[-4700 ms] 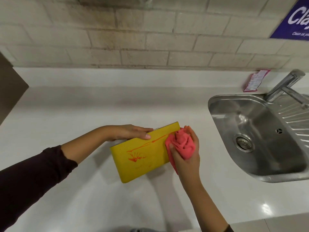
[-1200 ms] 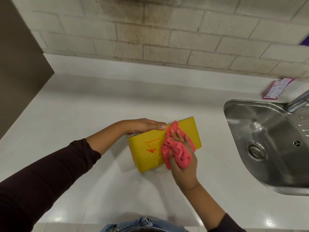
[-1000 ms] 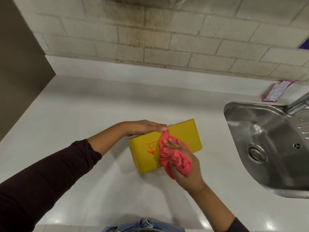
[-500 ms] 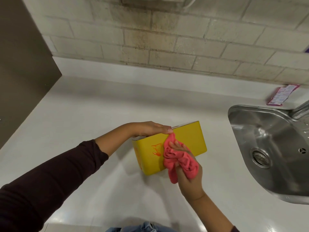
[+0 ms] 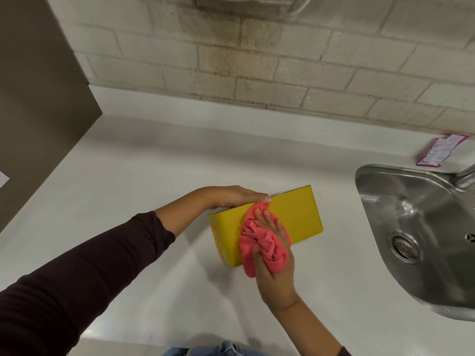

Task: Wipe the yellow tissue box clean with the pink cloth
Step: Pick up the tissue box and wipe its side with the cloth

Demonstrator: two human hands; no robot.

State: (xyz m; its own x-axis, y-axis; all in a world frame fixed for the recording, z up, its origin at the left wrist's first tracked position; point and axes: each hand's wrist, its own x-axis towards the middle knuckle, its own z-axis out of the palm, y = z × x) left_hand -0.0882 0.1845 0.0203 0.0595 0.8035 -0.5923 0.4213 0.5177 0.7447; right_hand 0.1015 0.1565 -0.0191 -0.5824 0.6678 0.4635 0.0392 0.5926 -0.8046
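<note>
- Your yellow tissue box (image 5: pixel 295 214) stands on its long edge on the white countertop (image 5: pixel 133 176), well to the left of the steel sink (image 5: pixel 421 227), with its broad yellow face turned toward you.
- Your left hand (image 5: pixel 231 196) lies flat over the box's top edge at its left end, fingers together and stretched along the edge, pressing down rather than wrapped around anything; the dark sleeve (image 5: pixel 77 273) reaches to mid-forearm.
- Your right hand (image 5: pixel 272 263) is closed on the pink cloth (image 5: pixel 259 240), with the cloth bunched between palm and box face and the fingers (image 5: pixel 264 219) spread flat over it against the yellow surface.
- The cloth covers the middle of the box's near face, its upper fold just touching your left fingertips at the top edge, and a loose corner hangs below the box's bottom edge.
- An orange print shows on the box's short left end; what it depicts cannot be made out.
- Behind the sink, against the pale brick wall (image 5: pixel 282 68), a pink and white sachet (image 5: pixel 439 150) leans at the back ledge.
- The tap (image 5: pixel 466 176) is only partly in view at the sink's far right corner.
- Left of the box, a brown panel (image 5: pixel 33 98) borders the countertop.
</note>
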